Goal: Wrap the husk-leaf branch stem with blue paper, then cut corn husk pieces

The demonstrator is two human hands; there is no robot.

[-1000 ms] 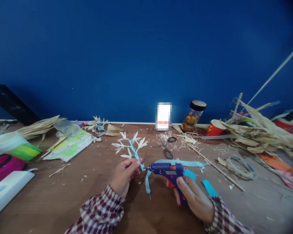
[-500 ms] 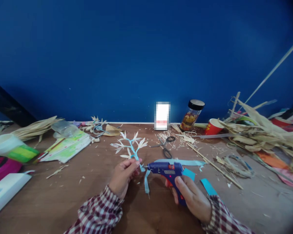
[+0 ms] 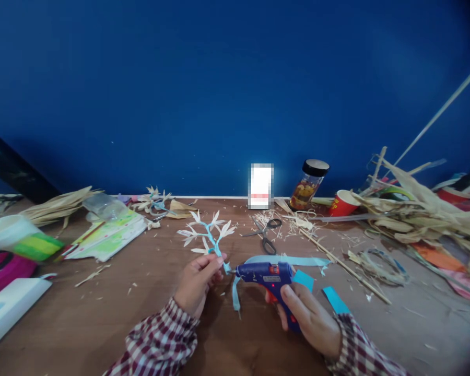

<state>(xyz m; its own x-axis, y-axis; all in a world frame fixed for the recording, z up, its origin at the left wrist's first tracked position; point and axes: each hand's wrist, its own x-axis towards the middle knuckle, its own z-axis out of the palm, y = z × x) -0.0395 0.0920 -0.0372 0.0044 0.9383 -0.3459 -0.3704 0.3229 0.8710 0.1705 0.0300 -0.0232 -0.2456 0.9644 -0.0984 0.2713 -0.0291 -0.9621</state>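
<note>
My left hand [image 3: 201, 277] pinches the lower stem of a craft flower branch [image 3: 210, 235] with pale petals and light-blue wrapped stems. In my right hand [image 3: 309, 316] is a blue hot glue gun [image 3: 264, 274], its small light glowing red. The nozzle points left and lies at the lower end of the branch; I cannot tell whether it touches. Behind and below the gun runs a light-blue strip [image 3: 290, 260], with one end hanging down left of the gun. Two brighter blue pieces lie by my right hand, one a small rectangle [image 3: 336, 300].
Dark scissors [image 3: 268, 235] lie open beyond the gun, near pale shavings. A lidded jar [image 3: 309, 185] and a red paper cup [image 3: 343, 203] stand at the back. Dried husks [image 3: 411, 219] pile up right; a thin stick [image 3: 344, 266] lies before them. A painted sheet [image 3: 109, 235] lies left.
Very little differs. The glue gun's nozzle and the branch's lower end are slightly closer together, the branch having shifted a touch. Both hands keep their hold.
</note>
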